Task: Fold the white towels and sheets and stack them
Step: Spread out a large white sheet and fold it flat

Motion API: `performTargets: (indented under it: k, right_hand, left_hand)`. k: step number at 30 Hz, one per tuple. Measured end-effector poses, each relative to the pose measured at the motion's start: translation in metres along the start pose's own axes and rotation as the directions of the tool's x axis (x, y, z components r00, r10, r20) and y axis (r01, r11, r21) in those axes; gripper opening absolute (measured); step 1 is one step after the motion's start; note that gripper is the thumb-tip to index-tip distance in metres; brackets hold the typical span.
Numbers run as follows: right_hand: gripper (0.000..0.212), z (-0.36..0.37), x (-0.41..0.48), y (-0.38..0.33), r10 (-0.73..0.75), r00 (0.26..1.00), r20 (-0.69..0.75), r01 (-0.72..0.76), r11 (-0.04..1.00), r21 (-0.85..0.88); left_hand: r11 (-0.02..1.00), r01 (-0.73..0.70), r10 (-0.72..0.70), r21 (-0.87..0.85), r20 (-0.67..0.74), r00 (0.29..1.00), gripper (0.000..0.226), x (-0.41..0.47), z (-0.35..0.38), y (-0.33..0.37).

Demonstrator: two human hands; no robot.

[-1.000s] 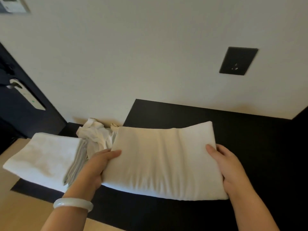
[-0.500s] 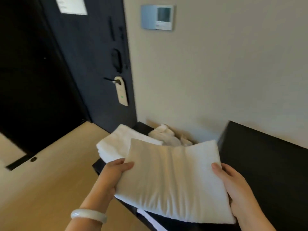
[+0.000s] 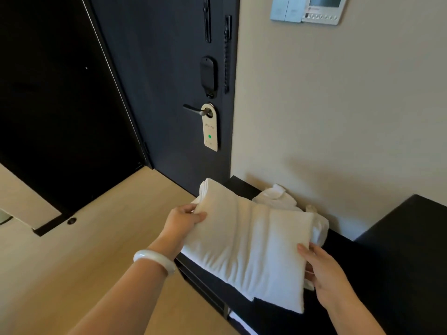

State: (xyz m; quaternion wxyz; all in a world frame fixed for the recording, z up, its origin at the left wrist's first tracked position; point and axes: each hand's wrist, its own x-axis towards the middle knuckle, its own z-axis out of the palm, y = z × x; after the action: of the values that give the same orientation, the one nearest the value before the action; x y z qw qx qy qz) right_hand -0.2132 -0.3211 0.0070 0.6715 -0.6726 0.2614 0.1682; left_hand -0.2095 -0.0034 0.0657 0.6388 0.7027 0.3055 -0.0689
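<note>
Now left grip [image 3: 184,221], right grip [image 3: 325,276] clasp folded towel [image 3: 251,247] ends over black bench [image 3: 346,245].

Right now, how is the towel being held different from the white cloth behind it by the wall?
The folded towel is a flat, straight-edged rectangle; the crumpled cloth is a loose, lumpy heap. The folded towel is gripped at its ends by the left hand and right hand; the crumpled cloth lies untouched by the wall. The folded towel is nearer the camera and shows more area. Both are white fabric.
</note>
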Motion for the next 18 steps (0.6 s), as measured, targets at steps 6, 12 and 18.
performTargets:
  k: [6, 12, 18]
  right_hand:
    - [0.023, 0.047, 0.044, 0.001, 0.045, 0.998, 0.049, -0.048, 0.997, 0.061]
    - [0.01, 0.073, 0.077, 0.002, 0.024, 0.999, -0.049, -0.02, 0.997, 0.071]
    - [0.029, 0.084, 0.11, 0.06, 0.249, 0.959, -0.137, -0.226, 0.96, 0.164]
  left_hand:
    - [0.984, 0.03, -0.037, 0.173, 0.034, 0.999, 0.014, 0.08, -0.014, 0.024]
    - [0.974, 0.045, -0.09, 0.22, 0.2, 0.976, 0.012, 0.164, -0.027, 0.051]
    - [0.866, 0.076, -0.262, 0.494, 0.319, 0.911, 0.036, 0.228, -0.016, 0.001]
